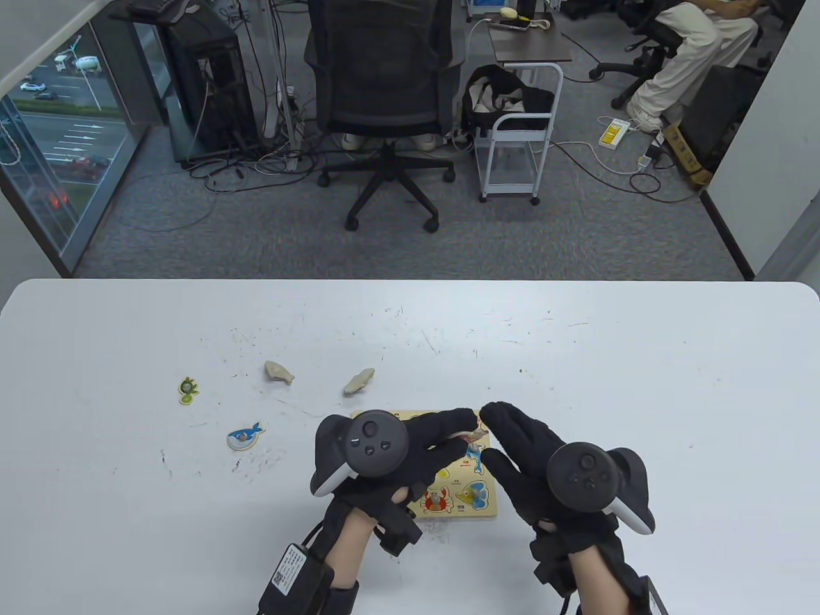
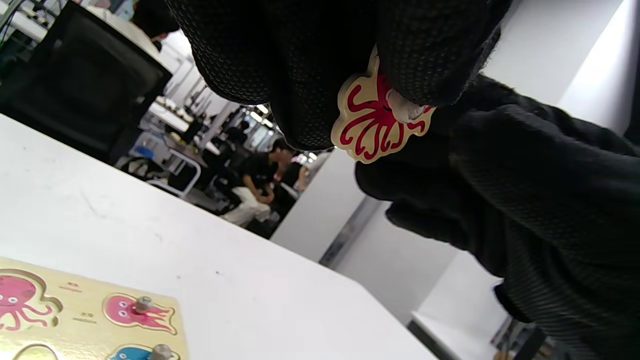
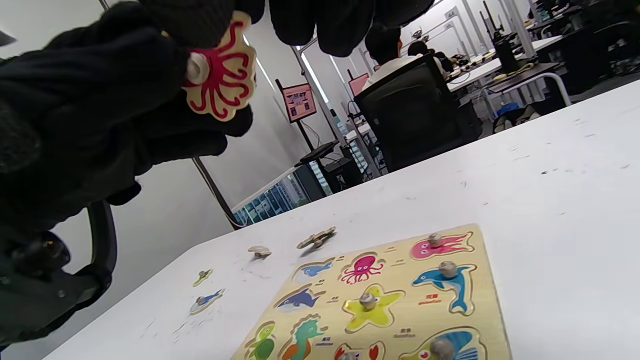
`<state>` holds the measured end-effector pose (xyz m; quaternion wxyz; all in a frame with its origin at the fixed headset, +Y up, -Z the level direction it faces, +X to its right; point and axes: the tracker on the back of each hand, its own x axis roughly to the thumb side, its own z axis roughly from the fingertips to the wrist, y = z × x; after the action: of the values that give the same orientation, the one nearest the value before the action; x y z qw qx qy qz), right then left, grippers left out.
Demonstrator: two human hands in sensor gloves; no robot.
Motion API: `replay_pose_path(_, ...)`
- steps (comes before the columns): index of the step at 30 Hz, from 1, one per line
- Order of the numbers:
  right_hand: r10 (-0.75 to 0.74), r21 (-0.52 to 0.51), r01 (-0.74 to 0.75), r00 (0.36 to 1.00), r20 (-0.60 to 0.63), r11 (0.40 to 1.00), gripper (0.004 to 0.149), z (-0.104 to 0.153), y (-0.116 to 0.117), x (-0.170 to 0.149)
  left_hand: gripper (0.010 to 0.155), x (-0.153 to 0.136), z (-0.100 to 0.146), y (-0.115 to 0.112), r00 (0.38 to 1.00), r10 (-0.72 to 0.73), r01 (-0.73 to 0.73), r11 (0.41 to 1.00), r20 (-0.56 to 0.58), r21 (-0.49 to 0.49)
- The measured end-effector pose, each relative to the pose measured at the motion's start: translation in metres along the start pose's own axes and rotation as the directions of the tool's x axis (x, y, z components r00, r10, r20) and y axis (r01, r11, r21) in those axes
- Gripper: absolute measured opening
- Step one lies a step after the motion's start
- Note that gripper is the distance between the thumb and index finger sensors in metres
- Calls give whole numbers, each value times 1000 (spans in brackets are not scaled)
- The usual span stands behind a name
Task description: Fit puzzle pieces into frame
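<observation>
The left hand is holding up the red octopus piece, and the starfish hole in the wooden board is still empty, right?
Not quite. The left hand does hold up the red octopus piece, but the starfish spot isn't empty: the right wrist view shows the yellow starfish already sitting in the wooden board. The octopus hole is empty.

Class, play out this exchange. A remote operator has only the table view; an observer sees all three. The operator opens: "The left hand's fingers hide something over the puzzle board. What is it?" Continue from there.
Observer: The left hand pinches an octopus piece, red on pale wood, held up off the table.
Operator: Is its place free?
Observer: Yes. In the right wrist view, the octopus recess in the board shows only the printed picture and no knob.
Operator: What is already in near it?
Observer: A pink squid piece beside it and a yellow starfish piece nearer the camera, each seated with a knob.
</observation>
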<state>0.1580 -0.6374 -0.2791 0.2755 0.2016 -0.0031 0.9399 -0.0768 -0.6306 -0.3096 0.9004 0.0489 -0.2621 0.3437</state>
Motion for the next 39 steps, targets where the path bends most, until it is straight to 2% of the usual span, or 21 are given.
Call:
replay_pose_path(2,0,-3,0,1000,20,1000,62,-1,4,4,51,-2,7,1,999,34,-34,999,7,31)
replay_pose_path(9,-109,13,109,993,33,994,55,-6,17,7,51,-10,21,6,1000,-2,2,1000,-28,1)
replay_pose_path(14,-37,18,37,999,15,999,48,-9,27,12,50,-18,27,6,995,-39,39,999,-94,-8)
replay_pose_path(17,-52,30,52,999,12,998,47,-10,29,10,48,-19,26,5,995,-36,35,999,-92,-14)
replay_pose_path(22,-97,47,98,995,-10,994,45,-13,30,0,54,-13,27,2,986,-149,145,988,-79,-58)
replay_pose_path(27,-158,50,160,986,-46,986,44,-15,32,-7,63,-2,32,5,946,-310,316,947,-92,61)
replay_pose_path(30,-237,30,241,967,-98,970,45,-15,33,-14,61,11,38,5,886,-455,463,872,-88,160)
replay_pose_path(34,-275,6,278,954,-120,961,46,-15,32,-19,58,27,43,0,881,-471,469,854,-51,226)
replay_pose_path(39,-322,16,325,940,-116,945,47,-15,34,-17,55,41,47,-9,811,-585,572,778,-35,259)
